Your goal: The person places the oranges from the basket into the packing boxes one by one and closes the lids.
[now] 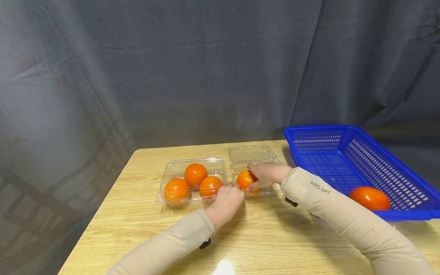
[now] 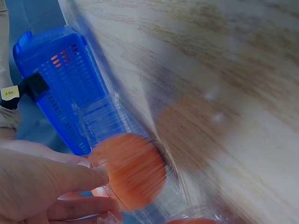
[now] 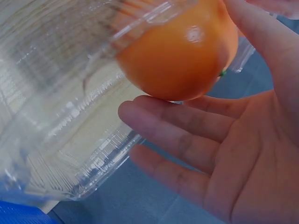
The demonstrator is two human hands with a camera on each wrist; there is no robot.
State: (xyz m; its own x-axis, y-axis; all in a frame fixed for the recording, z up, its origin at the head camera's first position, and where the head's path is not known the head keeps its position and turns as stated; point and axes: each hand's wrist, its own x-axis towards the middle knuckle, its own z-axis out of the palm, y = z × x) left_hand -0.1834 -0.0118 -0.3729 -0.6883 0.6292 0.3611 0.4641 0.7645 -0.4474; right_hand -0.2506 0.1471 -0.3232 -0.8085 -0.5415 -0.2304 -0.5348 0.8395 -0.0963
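My right hand (image 1: 268, 175) holds an orange (image 1: 245, 179) in the right-hand clear plastic clamshell box (image 1: 237, 165), whose lid stands open toward the back. In the right wrist view, thumb and fingers (image 3: 173, 135) lie around this orange (image 3: 182, 51), and its green stem spot shows. My left hand (image 1: 227, 200) pinches the near left rim of that same box, with the thumb on the wall in the left wrist view. Left of it sits another clear plastic box (image 1: 220, 165) with three oranges (image 1: 195, 175) inside.
A blue perforated basket (image 1: 395, 145) stands at the right, with one orange (image 1: 369, 198) in its near corner. The wooden table (image 1: 113, 214) ends at a dark grey curtain (image 1: 206, 76) behind and at the left.
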